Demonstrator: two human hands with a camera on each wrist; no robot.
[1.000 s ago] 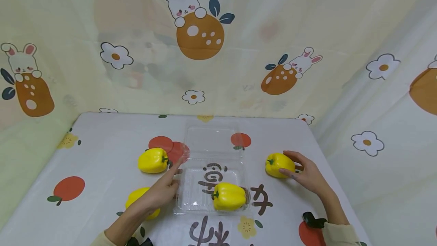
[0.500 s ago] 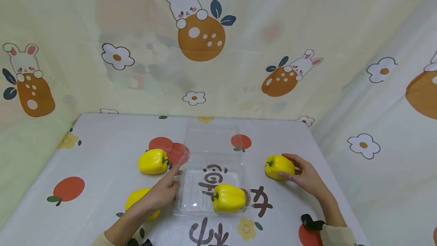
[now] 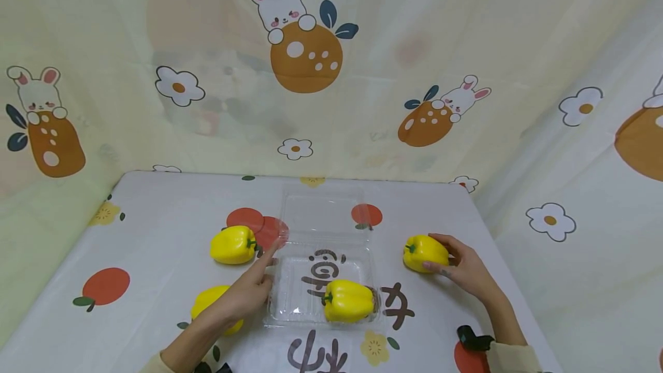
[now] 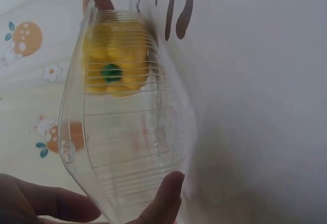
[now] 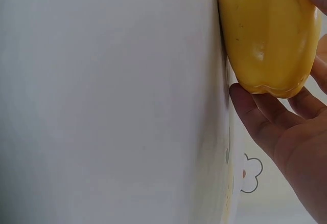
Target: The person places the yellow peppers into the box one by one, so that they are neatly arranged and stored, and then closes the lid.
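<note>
A yellow bell pepper [image 3: 426, 253] lies on the right of the table, and my right hand [image 3: 463, 266] grips it with the thumb on the near side and fingers round its back. In the right wrist view the bell pepper [image 5: 271, 35] sits against the tabletop. An opened clear plastic container [image 3: 297, 298] stands mid-table with its lid folded back. My left hand [image 3: 248, 289] holds its left edge; in the left wrist view one finger [image 4: 66, 203] is at the rim and another digit lies against the wall. Inside the container, at right, is another bell pepper [image 3: 349, 301].
Two more yellow bell peppers lie left of the container: one farther back [image 3: 233, 244], one nearer [image 3: 209, 301] and partly hidden by my left forearm. The white tablecloth [image 3: 166, 235] has printed fruit and lettering. A patterned curtain [image 3: 217, 131] closes off the back.
</note>
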